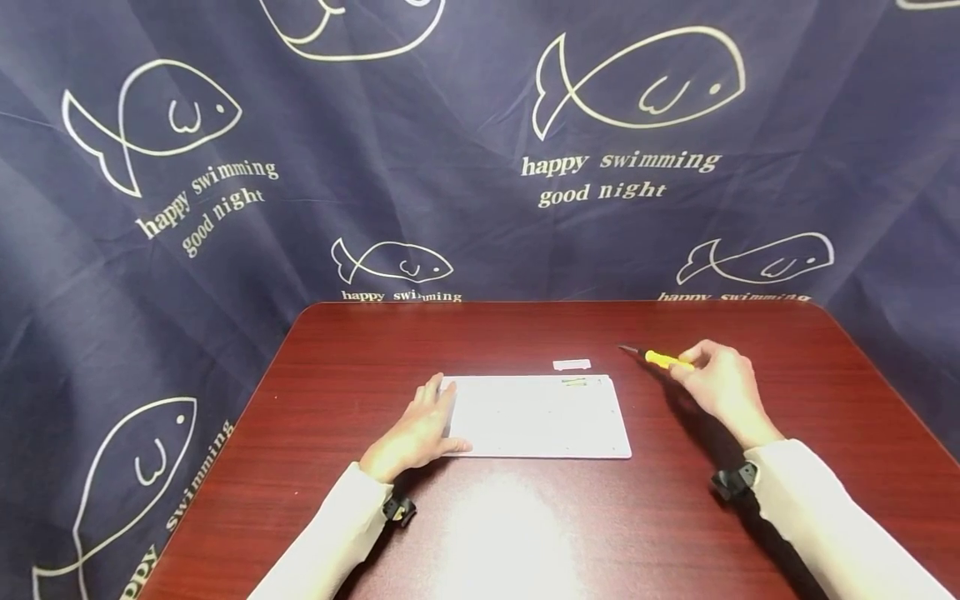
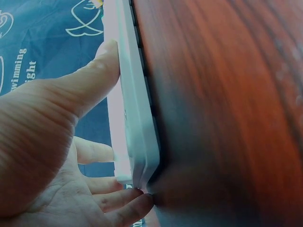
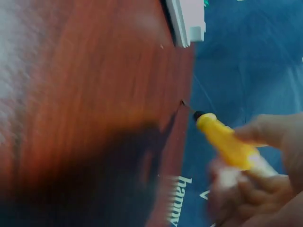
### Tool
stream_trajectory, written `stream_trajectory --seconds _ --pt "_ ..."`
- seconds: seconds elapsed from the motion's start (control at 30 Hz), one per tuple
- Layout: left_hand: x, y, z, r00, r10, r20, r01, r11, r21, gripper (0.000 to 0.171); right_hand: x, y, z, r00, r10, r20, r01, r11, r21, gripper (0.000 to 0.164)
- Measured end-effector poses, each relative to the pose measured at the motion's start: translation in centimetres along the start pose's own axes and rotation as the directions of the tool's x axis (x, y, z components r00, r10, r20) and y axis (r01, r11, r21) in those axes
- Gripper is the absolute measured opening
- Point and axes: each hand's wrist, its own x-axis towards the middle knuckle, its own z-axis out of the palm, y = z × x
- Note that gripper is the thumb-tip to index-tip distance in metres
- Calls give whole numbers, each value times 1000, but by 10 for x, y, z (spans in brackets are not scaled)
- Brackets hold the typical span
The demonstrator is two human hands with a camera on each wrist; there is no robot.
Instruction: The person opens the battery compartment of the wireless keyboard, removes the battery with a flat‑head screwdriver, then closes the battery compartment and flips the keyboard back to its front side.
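A white keyboard lies face down on the table, its dark keys showing beneath it in the left wrist view. My left hand rests spread over its left end, thumb near the close edge and fingers about the far corner. An uncovered slot near the keyboard's far right corner shows thin batteries. Just beyond it lies a small white battery cover. To the right, my right hand holds a yellow screwdriver by its handle. The dark tip points left, apart from the keyboard.
The reddish-brown wooden table reaches back to a dark blue curtain printed with fish and lettering. A bright glare spot lies on the table in front of the keyboard. Both wrists carry small black camera mounts.
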Motion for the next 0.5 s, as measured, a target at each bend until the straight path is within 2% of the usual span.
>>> stream_trajectory --seconds 0.07,0.13,0.23,0.5 --pt "0 0 0 1000 -5 2 5 1000 -5 91 -4 0 2 994 34 107 -29 998 -47 18" --pt "0 0 -1 1000 -11 5 11 1000 -5 91 -7 -1 6 975 45 219 -27 996 -84 21" --pt "0 0 0 1000 -9 4 9 1000 -5 90 -11 -6 11 946 47 322 -19 996 -90 29" --pt "0 1 -1 1000 -16 8 16 1000 -10 91 -14 -13 17 935 57 351 -29 996 -85 41"
